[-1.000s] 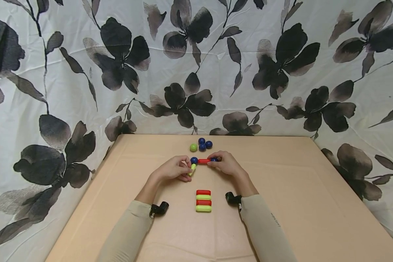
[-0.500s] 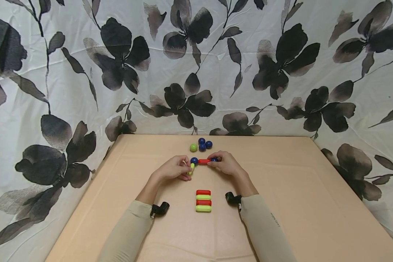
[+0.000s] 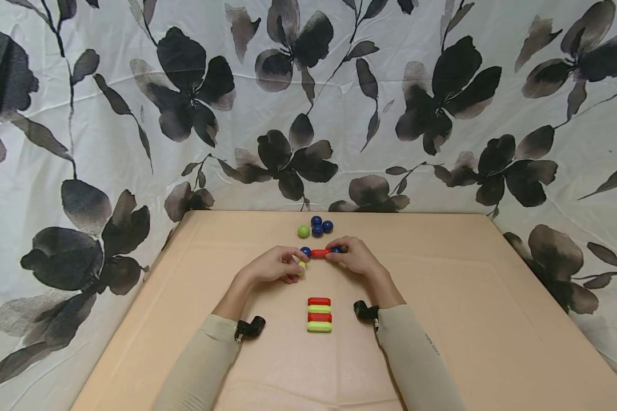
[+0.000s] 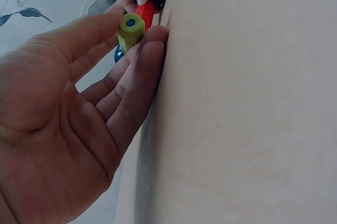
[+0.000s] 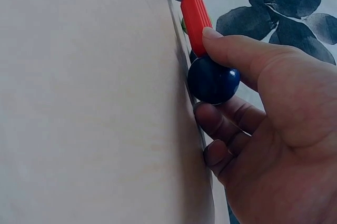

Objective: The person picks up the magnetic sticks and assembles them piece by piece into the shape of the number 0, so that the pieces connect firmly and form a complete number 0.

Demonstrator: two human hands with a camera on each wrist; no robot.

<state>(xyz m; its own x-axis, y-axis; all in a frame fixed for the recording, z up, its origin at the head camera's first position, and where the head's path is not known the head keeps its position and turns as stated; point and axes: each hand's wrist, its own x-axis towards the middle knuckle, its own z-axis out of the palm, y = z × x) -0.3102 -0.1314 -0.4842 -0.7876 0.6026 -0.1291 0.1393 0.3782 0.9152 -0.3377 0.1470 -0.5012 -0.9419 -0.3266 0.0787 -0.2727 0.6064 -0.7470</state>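
A red ribbed rod (image 3: pixel 319 253) joins a left blue ball (image 3: pixel 305 252) to a right blue ball (image 5: pixel 213 80). My left hand (image 3: pixel 274 265) pinches a yellow-green rod (image 4: pixel 131 33) between thumb and fingers. This rod's round end faces the left wrist camera, and its far end is at the left ball. My right hand (image 3: pixel 359 260) grips the right ball and its end of the red rod, the thumb lying on the rod. In the head view, fingers partly cover the right ball and the yellow-green rod.
Beyond the hands lie a green ball (image 3: pixel 303 231) and a cluster of several blue balls (image 3: pixel 317 230). Nearer the body, red rods (image 3: pixel 319 301) and yellow-green rods (image 3: pixel 319 327) lie side by side in alternation on the tan table (image 3: pixel 442 319). A floral cloth (image 3: pixel 370 114) hangs behind.
My left fingers have shifted slightly up and right over the yellow-green rod, toward the left blue ball, covering more of the rod. My right hand has stayed in place.
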